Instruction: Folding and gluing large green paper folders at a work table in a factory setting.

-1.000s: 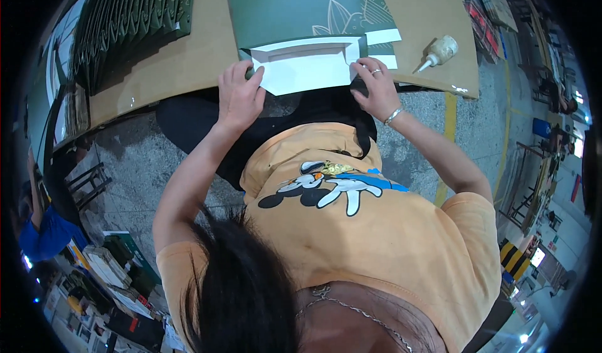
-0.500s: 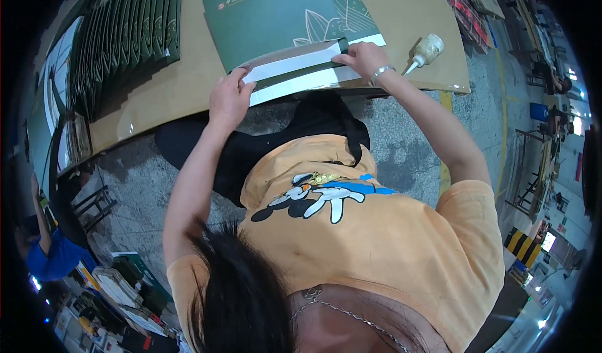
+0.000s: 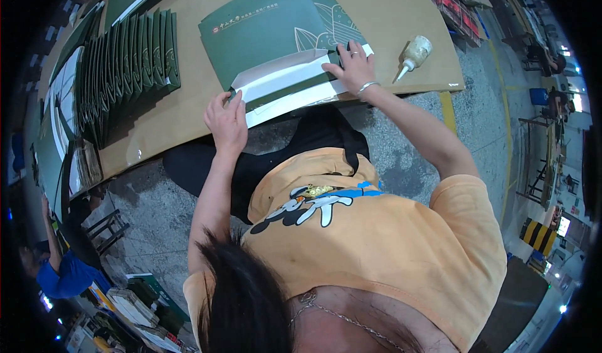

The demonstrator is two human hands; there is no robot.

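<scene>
Green paper bag (image 3: 260, 36) between both hands

One bag worked, near table (image 3: 395, 8) edge. Left hand (image 3: 227, 124) at left fold corner, can't tell if pinching; right hand (image 3: 355, 71) on right corner, fingers apart. One squeeze bottle (image 3: 419, 51); one bag row (image 3: 128, 71), too packed to count.

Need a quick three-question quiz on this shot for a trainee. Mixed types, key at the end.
1. Multiple choice. Which item lies to the right of the green paper piece?
a) scissors
b) squeeze bottle
c) tape roll

2. True or false: the left hand is at the left end of the white flap, and the right hand is at its right end.

3. Fill in: the row of dark green folded pieces is on the ___ side of the table.

Key: 1 b; 2 true; 3 left
</scene>
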